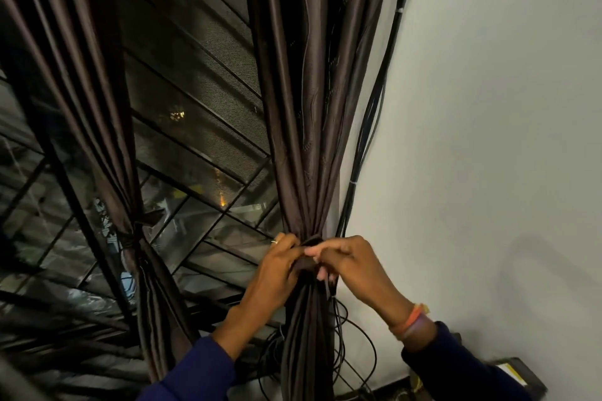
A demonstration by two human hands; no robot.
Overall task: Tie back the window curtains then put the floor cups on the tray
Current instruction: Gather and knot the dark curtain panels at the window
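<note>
Low in the middle of the frame, the left hand (277, 265) and right hand (351, 265) both pinched the tie (309, 252) around the bunched curtain (303, 140). No writing could be read.

Dark blue sleeves (195, 371) on both arms; ring (274, 241) on left hand (277, 267); orange and pink bands (412, 321) at right wrist.
</note>
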